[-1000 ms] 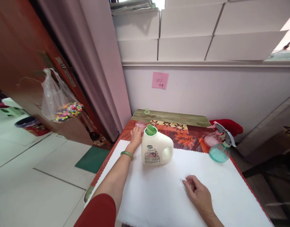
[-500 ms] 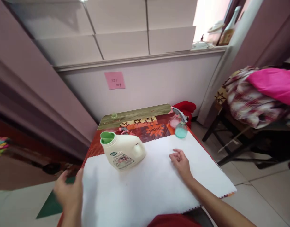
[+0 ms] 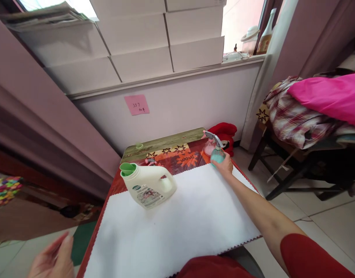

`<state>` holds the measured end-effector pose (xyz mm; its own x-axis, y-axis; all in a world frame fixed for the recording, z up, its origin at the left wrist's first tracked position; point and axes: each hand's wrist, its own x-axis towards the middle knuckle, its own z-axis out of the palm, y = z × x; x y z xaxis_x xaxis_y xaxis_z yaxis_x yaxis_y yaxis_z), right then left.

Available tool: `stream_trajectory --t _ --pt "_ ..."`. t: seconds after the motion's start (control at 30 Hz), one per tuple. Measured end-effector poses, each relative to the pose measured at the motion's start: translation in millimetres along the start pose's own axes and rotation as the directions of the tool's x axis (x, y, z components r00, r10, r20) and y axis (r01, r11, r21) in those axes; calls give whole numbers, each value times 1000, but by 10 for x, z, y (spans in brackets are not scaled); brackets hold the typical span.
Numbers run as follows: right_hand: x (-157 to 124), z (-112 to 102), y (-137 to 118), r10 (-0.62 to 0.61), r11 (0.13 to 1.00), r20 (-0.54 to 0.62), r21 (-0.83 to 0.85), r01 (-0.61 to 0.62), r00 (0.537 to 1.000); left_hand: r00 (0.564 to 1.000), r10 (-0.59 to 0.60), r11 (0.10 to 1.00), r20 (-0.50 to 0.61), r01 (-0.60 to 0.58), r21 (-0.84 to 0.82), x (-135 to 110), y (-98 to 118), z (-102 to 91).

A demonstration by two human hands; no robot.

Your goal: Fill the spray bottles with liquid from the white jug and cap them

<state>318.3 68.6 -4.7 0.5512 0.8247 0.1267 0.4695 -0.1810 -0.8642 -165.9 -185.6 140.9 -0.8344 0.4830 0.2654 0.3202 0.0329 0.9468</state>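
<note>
My right hand [image 3: 227, 166] is wrapped round the body of a spray bottle [image 3: 217, 155] with green-blue liquid, which stands at the far right of the table. Just behind it is a second spray bottle [image 3: 209, 148] with pink liquid. An off-white detergent jug [image 3: 148, 187] stands uncapped on the white cloth [image 3: 177, 227]; its spout is green. Behind the jug, a pink and grey spray head [image 3: 150, 161] shows in part. My left hand [image 3: 54, 258] hangs off the table's left side, open and holding nothing, thumb apart from the fingers.
A green cap [image 3: 139, 146] sits near the table's back edge. White boxes [image 3: 142, 58] are stacked above the wall, which bears a pink note [image 3: 136, 105]. Clothes [image 3: 293, 112] are heaped on a chair at right. A red plush thing [image 3: 228, 133] lies behind the table.
My right hand has reached forward from over the cloth and closed round the green-blue spray bottle. My left hand has moved down and left. The view has shifted slightly.
</note>
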Motion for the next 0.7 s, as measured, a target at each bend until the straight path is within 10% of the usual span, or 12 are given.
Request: stream_trajectory --t 0.2,0.3,0.5,0.6,0.7 --pt "-391 -382 -348 -110 978 20 182 104 994 975 55 998 216 -51 -23 -415 566 514" --pt "-712 -686 -710 -277 781 260 622 59 925 803 163 987 574 -139 -85 -663 871 837" --pt "-1380 -988 -1154 -490 421 747 654 -629 449 306 261 932 915 165 -322 -1079 1279 1625" --pt "-1634 -913 -1171 -555 378 818 407 -831 149 185 319 837 930 406 -367 -1239 1361 1819" --pt "-1815 -809 -1183 -616 294 788 233 -927 2 165 367 724 916 567 -392 -1333 1394 1832"
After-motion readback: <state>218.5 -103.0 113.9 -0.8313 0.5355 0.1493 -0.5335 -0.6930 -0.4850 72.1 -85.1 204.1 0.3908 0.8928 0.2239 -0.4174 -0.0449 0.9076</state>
